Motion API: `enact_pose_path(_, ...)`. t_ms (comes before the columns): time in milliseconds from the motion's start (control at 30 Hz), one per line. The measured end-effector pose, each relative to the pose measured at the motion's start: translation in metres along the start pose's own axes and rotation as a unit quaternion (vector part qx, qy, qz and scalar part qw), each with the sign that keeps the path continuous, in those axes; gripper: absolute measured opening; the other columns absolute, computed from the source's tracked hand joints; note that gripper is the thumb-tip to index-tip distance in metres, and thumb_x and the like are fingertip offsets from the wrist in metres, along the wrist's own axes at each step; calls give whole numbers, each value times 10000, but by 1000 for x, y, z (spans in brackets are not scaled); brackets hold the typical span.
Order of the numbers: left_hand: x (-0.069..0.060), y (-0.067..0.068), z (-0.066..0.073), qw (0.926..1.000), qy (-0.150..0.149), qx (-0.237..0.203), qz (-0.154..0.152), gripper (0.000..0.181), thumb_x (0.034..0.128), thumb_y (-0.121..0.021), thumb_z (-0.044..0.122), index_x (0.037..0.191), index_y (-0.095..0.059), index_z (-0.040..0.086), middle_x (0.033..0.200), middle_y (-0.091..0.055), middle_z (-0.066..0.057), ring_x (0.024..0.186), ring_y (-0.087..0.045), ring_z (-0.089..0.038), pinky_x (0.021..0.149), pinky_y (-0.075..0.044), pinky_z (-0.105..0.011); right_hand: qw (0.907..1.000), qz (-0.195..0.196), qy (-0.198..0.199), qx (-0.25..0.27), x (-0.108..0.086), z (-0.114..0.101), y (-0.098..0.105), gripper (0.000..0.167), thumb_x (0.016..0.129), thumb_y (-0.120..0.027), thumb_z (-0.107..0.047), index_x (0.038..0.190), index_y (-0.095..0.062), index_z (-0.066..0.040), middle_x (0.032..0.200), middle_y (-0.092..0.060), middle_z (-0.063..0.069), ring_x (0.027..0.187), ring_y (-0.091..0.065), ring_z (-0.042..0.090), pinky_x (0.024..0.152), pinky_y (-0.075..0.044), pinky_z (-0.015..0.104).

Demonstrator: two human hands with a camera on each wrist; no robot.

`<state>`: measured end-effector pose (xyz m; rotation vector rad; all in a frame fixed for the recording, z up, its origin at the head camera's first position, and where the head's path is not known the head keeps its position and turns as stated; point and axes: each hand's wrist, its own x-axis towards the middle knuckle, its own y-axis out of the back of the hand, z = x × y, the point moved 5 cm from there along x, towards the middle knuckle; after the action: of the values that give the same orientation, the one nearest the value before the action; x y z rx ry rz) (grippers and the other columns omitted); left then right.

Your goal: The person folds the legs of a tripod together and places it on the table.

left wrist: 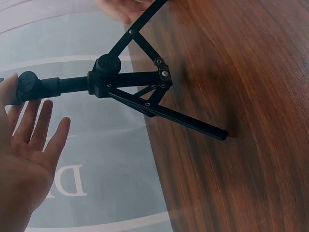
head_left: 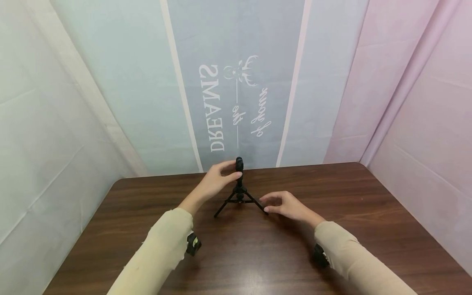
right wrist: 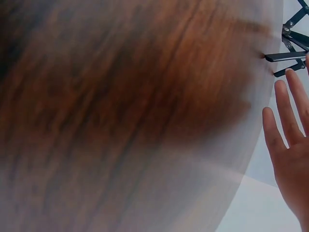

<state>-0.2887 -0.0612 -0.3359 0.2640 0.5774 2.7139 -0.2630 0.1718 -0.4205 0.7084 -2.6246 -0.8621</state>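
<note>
A small black tripod (head_left: 240, 190) stands upright on the brown wooden table with its legs spread. My left hand (head_left: 214, 178) holds its upper post between thumb and fingers. In the left wrist view, the post (left wrist: 72, 85), a round knob (left wrist: 108, 65) and the hinged leg braces show, and the other fingers of the left hand (left wrist: 29, 159) extend loosely below the post. Beside the tripod's right leg is my right hand (head_left: 289, 206), thumb and fingers apart near the leg's foot. From the right wrist view, the right hand's fingers (right wrist: 286, 108) look fairly straight; contact with the leg is unclear.
The wooden table (head_left: 250, 254) runs back to a pale fabric backdrop (head_left: 317, 73) with mirrored white lettering. Fabric walls (head_left: 435, 123) stand at both sides. A dark wrist camera (head_left: 193, 244) is strapped under the left sleeve, another (head_left: 321, 256) under the right.
</note>
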Motion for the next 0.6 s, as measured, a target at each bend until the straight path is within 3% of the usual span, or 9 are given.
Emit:
enact_pose_path(200, 8, -3, 4, 9998, -137, -133, -1, 415, 965, -675, 299, 1356, -611, 176, 1237, -657, 5, 1147, -597, -162, 961, -499, -403, 9995, -268, -67, 124, 3, 5, -5, 314, 912, -737, -146, 1210, -693, -59, 1091, -701, 75, 962, -657, 203, 757, -538, 294)
enact_pose_path(600, 16, -1, 8, 9995, -298, 22, 27, 301, 943, -708, 265, 1232, -702, 179, 1130, -715, 8, 1093, -640, -153, 985, -472, -456, 9975, -578, -399, -60, 11, 9, -11, 299, 876, -760, -71, 1159, -695, 1, 964, -678, 23, 823, -613, 156, 692, -530, 280)
